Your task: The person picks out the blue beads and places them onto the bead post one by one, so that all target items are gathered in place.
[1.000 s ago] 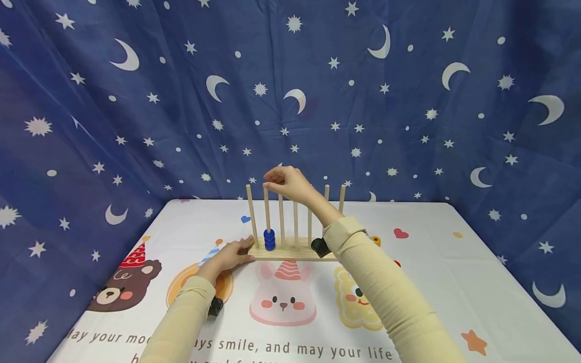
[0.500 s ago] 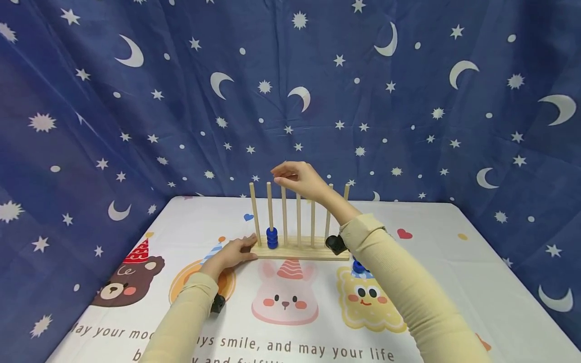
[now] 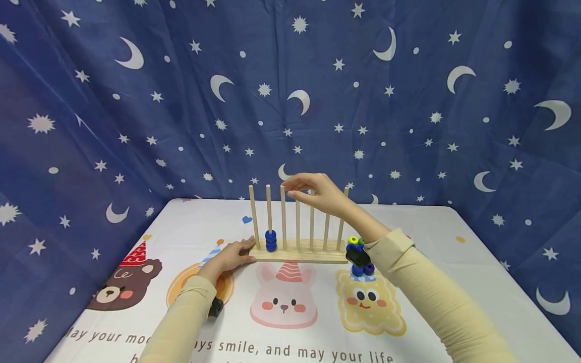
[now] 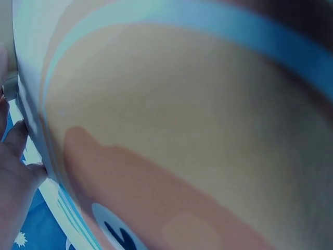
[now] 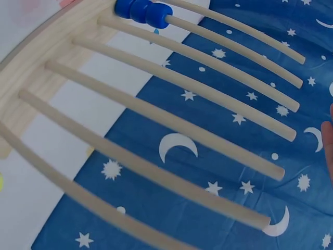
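A wooden peg stand (image 3: 301,256) with several upright pegs stands on the table. Three blue beads (image 3: 271,241) are stacked low on its second peg from the left; the right wrist view shows these blue beads (image 5: 143,11) too. My left hand (image 3: 230,256) holds the stand's left end, thumb in front and fingers farther back; at the left wrist view's edge only part of that hand (image 4: 18,177) shows. Near the top of the third peg hovers my right hand (image 3: 320,194), fingers loosely bent, with no bead visible in it. Its fingertips (image 5: 329,143) barely enter the right wrist view.
Right of the stand lie loose beads, among them a yellow bead (image 3: 353,240), a blue bead (image 3: 357,270) and a purple bead (image 3: 369,269), partly hidden by the black wrist camera (image 3: 358,256). A blue star-and-moon curtain (image 3: 290,101) hangs behind the printed tablecloth (image 3: 426,227).
My right hand has moved right, from the second peg's top to beside the third peg's top, uncovering some loose beads. The left hand and the blue beads have stayed in place.
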A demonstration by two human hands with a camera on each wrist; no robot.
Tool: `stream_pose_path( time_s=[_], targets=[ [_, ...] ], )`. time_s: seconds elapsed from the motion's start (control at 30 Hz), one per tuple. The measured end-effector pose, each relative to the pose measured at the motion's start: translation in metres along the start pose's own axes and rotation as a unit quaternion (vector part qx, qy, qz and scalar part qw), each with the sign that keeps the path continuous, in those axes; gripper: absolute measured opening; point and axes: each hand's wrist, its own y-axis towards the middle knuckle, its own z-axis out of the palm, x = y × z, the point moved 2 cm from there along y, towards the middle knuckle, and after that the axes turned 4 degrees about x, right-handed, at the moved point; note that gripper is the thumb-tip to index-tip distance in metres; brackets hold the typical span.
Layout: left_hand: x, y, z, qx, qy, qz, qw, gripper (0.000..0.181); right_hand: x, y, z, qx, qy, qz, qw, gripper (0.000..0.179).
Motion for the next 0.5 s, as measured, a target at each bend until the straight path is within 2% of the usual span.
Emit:
stream_pose_path(
  time_s=[0.2,0.5],
  targets=[
    [-0.002,0.0,-0.001,0.001,-0.006,-0.006,1.0,0.059,0.0,-0.023,-0.01,-0.013,-0.005,-0.014,0.9998,0.024],
    [-0.001,-0.001,0.002,-0.004,-0.011,-0.005,0.9999,0.06,-0.011,-0.053,-0.018,-0.033,-0.027,0.002,0.9991,0.024]
  ],
)
